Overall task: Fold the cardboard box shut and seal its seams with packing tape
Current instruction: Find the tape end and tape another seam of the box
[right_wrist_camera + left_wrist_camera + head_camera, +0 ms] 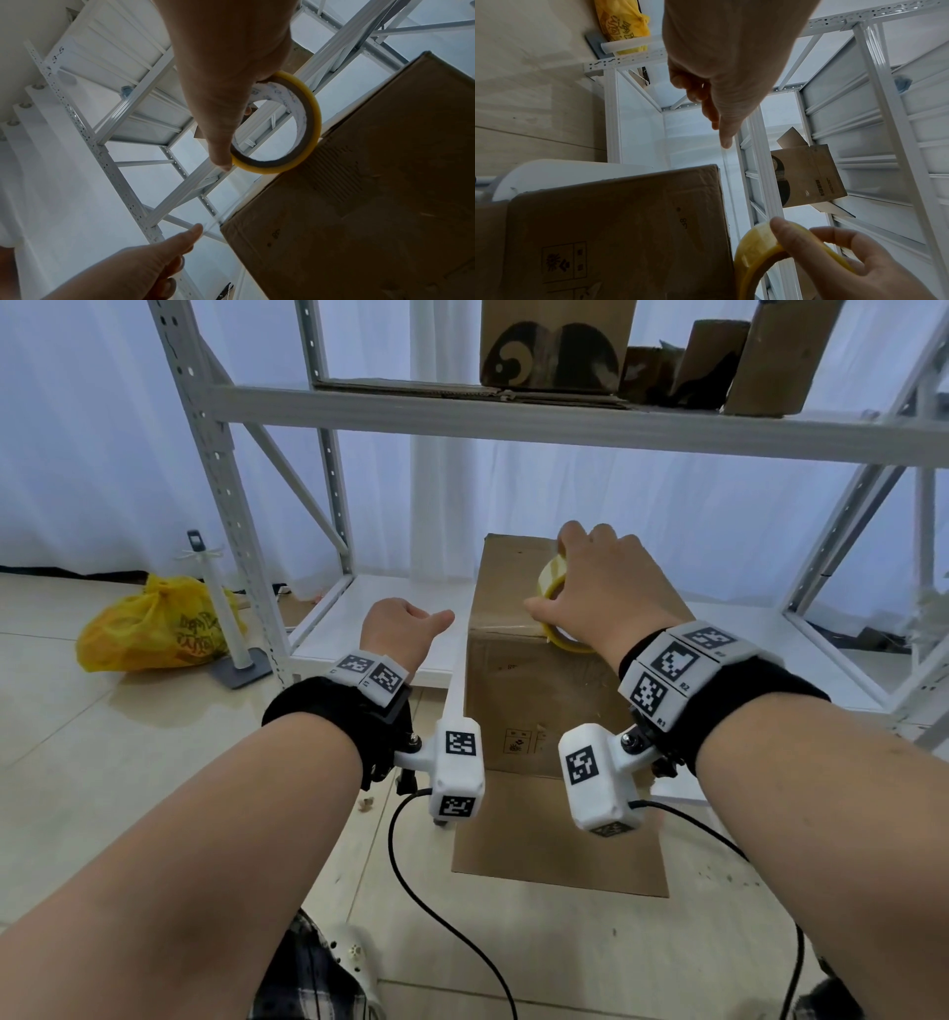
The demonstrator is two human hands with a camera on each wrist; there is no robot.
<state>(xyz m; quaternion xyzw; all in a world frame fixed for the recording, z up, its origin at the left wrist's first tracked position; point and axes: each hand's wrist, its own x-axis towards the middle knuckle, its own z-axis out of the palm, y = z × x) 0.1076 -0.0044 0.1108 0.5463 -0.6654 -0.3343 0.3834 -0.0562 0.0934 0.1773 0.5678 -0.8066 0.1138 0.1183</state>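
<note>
- The box point(560, 660), a tall brown carton, stands at centre frame on the floor against the low shelf point(359, 629) of a white rack point(513, 423), its top folded shut. One flap point(557, 834) lies flat on the tiles at lower centre.
- The right hand point(598, 588) is curled round the yellow tape roll point(285, 125), fingers through the core, and holds it on edge against the box's near top edge, likely so the strip can run straight onto the cardboard.
- A clear strip point(223, 209) stretches from the roll down past the box's corner to the left hand point(154, 261), which pinches its end between thumb and fingers, seemingly to keep it taut and off the box until it is placed.
- The hands are apart, the left at centre left of the head view, just beside the box.
- The cardboard looks worn: scuffed patches, torn facing with bare ribbing near the roll, and printed handling symbols point(518, 741) low on the front.
- A yellow bag point(154, 629) sits at left on the floor; more cartons point(557, 343) line the upper shelf.
</note>
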